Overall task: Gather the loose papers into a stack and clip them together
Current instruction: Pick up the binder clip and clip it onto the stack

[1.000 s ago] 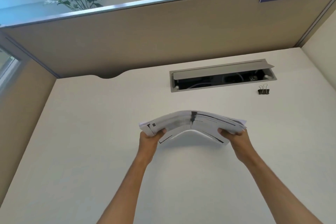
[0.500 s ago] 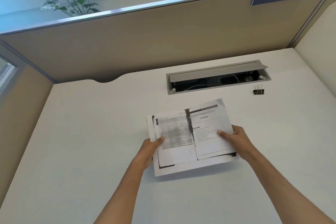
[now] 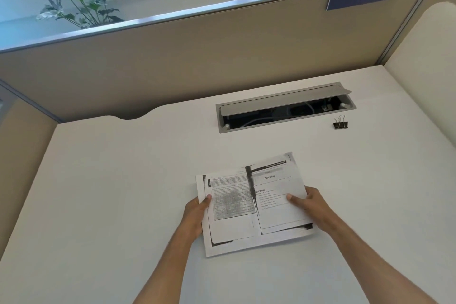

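From the head camera, the stack of papers sits between the two hands over the white desk, printed side up, with a dark photocopy seam running down its middle and its far right corner turned slightly toward the cable tray. The left hand is closed on the left edge of the stack, thumb pressed on top of the sheet and the fingers hidden beneath it. The right hand is closed on the right edge the same way, thumb lying flat on the printed page, fingers out of sight under the paper. Whether the stack lies flat on the desk or is held just above it cannot be told. The binder clip stands alone on the desk just beside the right end of the cable tray, well apart from the papers and from both hands, its wire handles upright. The tray's grey lid is propped open, cables visible inside
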A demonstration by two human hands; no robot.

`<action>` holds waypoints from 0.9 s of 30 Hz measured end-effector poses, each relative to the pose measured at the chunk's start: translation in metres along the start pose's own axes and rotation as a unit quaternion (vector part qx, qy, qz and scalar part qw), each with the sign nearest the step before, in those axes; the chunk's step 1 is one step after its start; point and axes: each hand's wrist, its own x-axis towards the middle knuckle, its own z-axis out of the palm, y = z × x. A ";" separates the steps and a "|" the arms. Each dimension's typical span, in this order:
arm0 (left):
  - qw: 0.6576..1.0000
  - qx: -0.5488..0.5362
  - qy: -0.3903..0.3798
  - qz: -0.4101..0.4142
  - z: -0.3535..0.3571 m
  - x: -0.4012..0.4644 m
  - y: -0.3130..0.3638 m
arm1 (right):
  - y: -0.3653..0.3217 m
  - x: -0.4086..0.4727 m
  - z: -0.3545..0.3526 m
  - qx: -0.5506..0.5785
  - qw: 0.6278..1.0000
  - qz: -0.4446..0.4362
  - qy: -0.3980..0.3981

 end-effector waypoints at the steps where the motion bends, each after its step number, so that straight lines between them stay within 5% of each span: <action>1: 1.000 0.013 0.013 0.008 0.001 0.002 0.000 | 0.002 0.002 0.000 -0.018 1.000 0.001 0.007; 8: 0.996 0.056 0.041 0.050 0.015 0.008 0.008 | -0.006 0.021 -0.013 -0.192 0.974 0.003 0.121; 21: 0.990 0.120 0.001 0.077 0.066 0.028 0.017 | -0.059 0.069 -0.109 -0.274 0.907 -0.039 0.317; 27: 0.985 0.144 -0.028 0.093 0.108 0.039 0.032 | -0.099 0.109 -0.153 -0.315 0.881 -0.090 0.341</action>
